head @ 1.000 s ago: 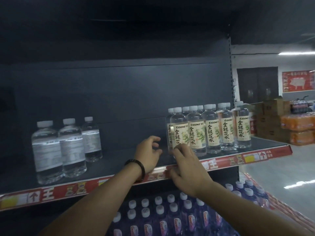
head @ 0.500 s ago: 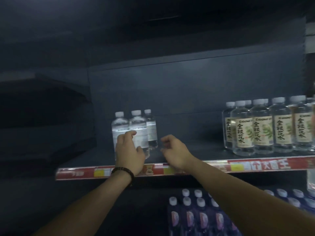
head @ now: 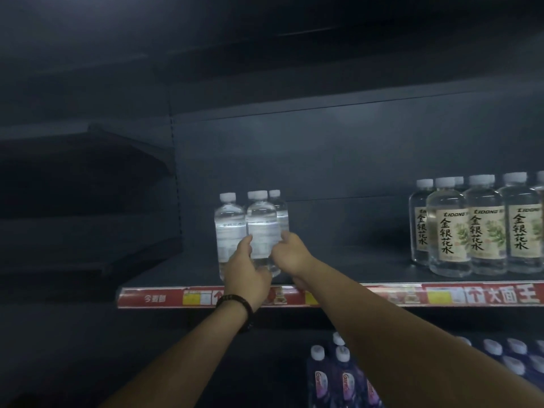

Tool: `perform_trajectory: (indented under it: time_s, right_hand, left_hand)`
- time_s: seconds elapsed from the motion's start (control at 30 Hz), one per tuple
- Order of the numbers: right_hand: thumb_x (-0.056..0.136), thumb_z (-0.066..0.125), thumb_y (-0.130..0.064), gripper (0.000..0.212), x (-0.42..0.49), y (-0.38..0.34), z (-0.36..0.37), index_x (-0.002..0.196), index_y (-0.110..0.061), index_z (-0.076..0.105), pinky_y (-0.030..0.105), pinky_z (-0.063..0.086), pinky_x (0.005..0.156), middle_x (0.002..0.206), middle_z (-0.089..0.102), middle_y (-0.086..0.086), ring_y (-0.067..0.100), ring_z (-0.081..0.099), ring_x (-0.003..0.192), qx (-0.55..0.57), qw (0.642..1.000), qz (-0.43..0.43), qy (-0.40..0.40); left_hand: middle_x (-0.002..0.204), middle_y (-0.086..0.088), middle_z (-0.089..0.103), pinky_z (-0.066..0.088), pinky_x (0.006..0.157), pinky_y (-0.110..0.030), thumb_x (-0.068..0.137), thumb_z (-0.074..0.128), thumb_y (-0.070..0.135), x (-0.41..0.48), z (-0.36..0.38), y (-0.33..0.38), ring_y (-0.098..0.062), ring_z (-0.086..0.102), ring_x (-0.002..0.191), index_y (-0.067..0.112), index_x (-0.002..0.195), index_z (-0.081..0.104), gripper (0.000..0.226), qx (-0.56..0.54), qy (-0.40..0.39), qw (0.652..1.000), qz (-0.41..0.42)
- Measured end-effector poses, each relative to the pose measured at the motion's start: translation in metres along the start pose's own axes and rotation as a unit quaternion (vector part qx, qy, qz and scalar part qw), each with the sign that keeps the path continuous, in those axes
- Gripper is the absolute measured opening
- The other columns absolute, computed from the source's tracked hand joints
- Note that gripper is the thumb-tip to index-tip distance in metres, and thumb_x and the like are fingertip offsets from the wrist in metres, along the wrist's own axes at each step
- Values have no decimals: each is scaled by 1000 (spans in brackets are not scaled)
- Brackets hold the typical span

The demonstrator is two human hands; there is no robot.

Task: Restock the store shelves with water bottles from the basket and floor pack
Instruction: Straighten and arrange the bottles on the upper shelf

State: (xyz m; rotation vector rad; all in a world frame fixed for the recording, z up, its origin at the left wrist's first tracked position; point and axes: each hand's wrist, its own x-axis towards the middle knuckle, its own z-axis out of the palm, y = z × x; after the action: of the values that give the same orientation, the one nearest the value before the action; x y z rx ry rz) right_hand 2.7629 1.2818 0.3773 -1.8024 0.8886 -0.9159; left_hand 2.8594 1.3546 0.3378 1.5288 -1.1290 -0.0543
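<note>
Three clear water bottles [head: 260, 219] with white caps stand close together at the left end of the dark shelf [head: 353, 269]. My left hand [head: 245, 270] holds the lower part of the two front bottles, one finger pointing up between them. My right hand [head: 290, 254] curls against the right side of the middle bottle. The bottles' bases are hidden behind my hands. No basket or floor pack is in view.
Several bottles with beige Chinese-lettered labels [head: 471, 231] stand at the shelf's right end. A red price strip [head: 153, 298] runs along the shelf's front edge. Purple-labelled bottles [head: 343, 381] fill the shelf below. Dark shelving [head: 88, 201] adjoins on the left.
My view swung left from the labelled bottles to the clear ones. Both hands moved from the labelled bottles across the shelf edge and closed in on the clear bottles.
</note>
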Motion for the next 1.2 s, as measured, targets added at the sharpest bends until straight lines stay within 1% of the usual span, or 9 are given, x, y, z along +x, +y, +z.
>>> perform_trajectory:
  time_s: [0.07, 0.13, 0.23, 0.4, 0.53, 0.67, 0.77, 0.9, 1.2]
  right_hand:
    - [88, 51, 1, 67, 5, 8, -5, 155, -9, 45, 42, 54, 106, 151, 57, 15, 30, 60, 128, 25, 1000, -8, -2]
    - [88, 53, 5, 52, -1, 9, -13, 137, -12, 61, 48, 62, 96, 127, 72, 14, 32, 71, 115, 26, 999, -35, 3]
    - [91, 60, 3, 45, -12, 15, -28, 132, -16, 52, 41, 62, 88, 122, 66, 8, 25, 67, 108, -14, 998, -62, 26]
    - [92, 63, -4, 43, -29, 43, -53, 126, -27, 49, 47, 57, 99, 121, 67, 2, 22, 67, 113, -136, 979, -149, 35]
    - [94, 60, -6, 88, -48, 62, -80, 168, -22, 15, 33, 29, 127, 168, 28, 2, 17, 30, 154, -286, 937, -199, 5]
    - [97, 59, -12, 104, -66, 76, -108, 168, -31, -14, 34, 27, 127, 176, -18, -7, 21, 10, 163, -362, 914, -183, 6]
    - [99, 59, -21, 101, -77, 83, -131, 167, -33, -16, 44, 38, 122, 174, -26, -6, 24, 23, 160, -422, 889, -173, 33]
    - [108, 46, -39, 81, -83, 92, -160, 169, -26, -5, 50, 30, 126, 175, -22, -2, 23, 8, 163, -489, 855, -163, 61]
    - [110, 27, -58, 75, -79, 105, -194, 170, -22, 0, 46, 22, 129, 172, -30, -5, 21, 4, 163, -466, 874, -112, 83]
  left_hand:
    - [127, 6, 65, 50, 71, -11, 97, 59, -2, 5, -2, -1, 0, 65, 100, 32, 136, 52, 52, -35, -7, 999, -9]
    - [118, 9, 67, 49, 62, -11, 98, 60, 0, 14, -4, -2, 3, 64, 88, 31, 140, 51, 54, -71, -12, 997, -19]
    - [125, 1, 70, 56, 73, -24, 98, 64, 4, 21, -1, -4, -12, 71, 97, 27, 151, 43, 62, -105, -44, 993, -19]
    - [129, 0, 69, 60, 95, -46, 100, 64, 21, 31, 22, 6, -19, 73, 107, 35, 147, 40, 55, -114, -120, 986, -28]
    - [129, 2, 72, 56, 103, -52, 91, 65, 32, 41, 51, 15, -20, 74, 112, 36, 136, 53, 46, -174, -166, 969, -51]
    - [124, 5, 76, 56, 103, -50, 92, 64, 23, 31, 86, 33, -18, 73, 115, 33, 135, 58, 45, -207, -203, 956, -46]
    - [124, 6, 76, 55, 105, -48, 103, 54, 12, 35, 113, 46, -19, 72, 117, 32, 141, 58, 43, -222, -253, 939, -67]
    - [129, 6, 74, 53, 107, -53, 106, 51, 17, 42, 143, 61, -21, 69, 121, 33, 148, 52, 45, -215, -302, 926, -77]
    - [123, -4, 77, 63, 79, -32, 107, 45, 1, 42, 199, 90, -20, 76, 108, 25, 144, 53, 44, -246, -358, 898, -72]
